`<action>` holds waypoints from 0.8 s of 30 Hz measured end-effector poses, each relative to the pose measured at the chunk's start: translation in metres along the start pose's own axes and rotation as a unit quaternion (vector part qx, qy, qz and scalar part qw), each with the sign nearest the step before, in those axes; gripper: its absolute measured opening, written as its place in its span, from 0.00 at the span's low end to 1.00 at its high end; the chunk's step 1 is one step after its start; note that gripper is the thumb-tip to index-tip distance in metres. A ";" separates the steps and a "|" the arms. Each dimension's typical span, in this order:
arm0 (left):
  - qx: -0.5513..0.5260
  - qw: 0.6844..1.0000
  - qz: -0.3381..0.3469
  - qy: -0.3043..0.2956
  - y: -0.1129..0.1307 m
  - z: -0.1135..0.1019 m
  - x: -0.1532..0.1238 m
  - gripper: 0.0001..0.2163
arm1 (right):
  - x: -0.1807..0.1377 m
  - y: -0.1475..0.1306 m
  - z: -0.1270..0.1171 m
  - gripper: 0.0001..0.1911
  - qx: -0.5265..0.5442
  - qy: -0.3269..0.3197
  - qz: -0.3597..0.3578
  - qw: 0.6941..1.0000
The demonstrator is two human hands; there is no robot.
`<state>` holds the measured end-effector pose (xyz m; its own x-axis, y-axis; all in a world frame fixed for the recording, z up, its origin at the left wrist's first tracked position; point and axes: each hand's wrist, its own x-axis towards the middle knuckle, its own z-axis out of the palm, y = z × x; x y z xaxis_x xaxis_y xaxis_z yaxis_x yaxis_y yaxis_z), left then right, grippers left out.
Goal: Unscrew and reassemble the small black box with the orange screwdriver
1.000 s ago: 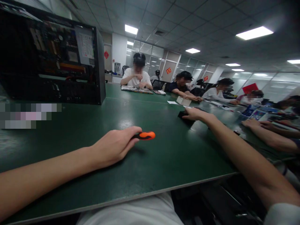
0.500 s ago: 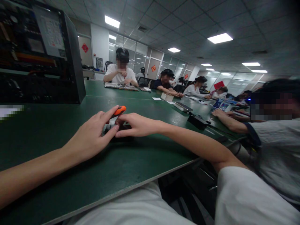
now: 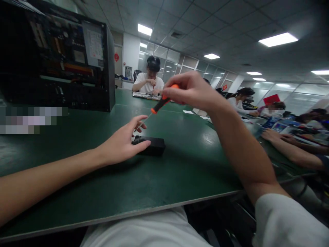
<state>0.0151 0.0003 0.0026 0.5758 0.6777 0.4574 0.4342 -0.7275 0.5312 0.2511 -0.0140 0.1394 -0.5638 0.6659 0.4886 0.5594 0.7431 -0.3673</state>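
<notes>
My right hand (image 3: 189, 88) is raised over the table, its fingers closed around the orange and black handle of a screwdriver (image 3: 162, 103). The thin shaft slants down to the left, and its tip is near the fingers of my left hand (image 3: 127, 139). A small black box-shaped device (image 3: 156, 146) with a rounded left end lies on the table. My left thumb stretches across its front side, while the other fingers are spread and slightly curled above its far side. Whether the thumb presses on the device is hard to tell.
An open computer case (image 3: 109, 68) stands on the green table (image 3: 180, 178) at the left. White papers (image 3: 188, 112) lie farther back. A person in a white shirt (image 3: 159, 83) works opposite, and another person's forearm (image 3: 290, 149) rests on the table at the right.
My right hand has lifted up and right from the device with the screwdriver. My left fingers have spread, uncovering more of the device. The view has shifted left.
</notes>
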 end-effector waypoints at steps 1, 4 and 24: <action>-0.027 0.999 -0.017 -0.029 -0.003 -0.001 0.001 0.34 | -0.001 -0.008 -0.010 0.13 -0.032 0.031 -0.001 0.999; -0.056 0.991 -0.055 -0.109 -0.011 -0.003 0.004 0.28 | -0.009 -0.025 -0.027 0.14 -0.097 0.015 -0.003 0.995; -0.058 0.989 -0.039 -0.132 -0.010 0.002 0.002 0.22 | -0.006 -0.016 -0.010 0.16 -0.181 -0.096 -0.058 0.977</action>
<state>0.0138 0.0087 -0.0032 0.7111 0.6688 0.2170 0.4114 -0.6460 0.6430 0.2520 -0.0302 0.1503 -0.7199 0.6046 0.3408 0.6440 0.7650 0.0032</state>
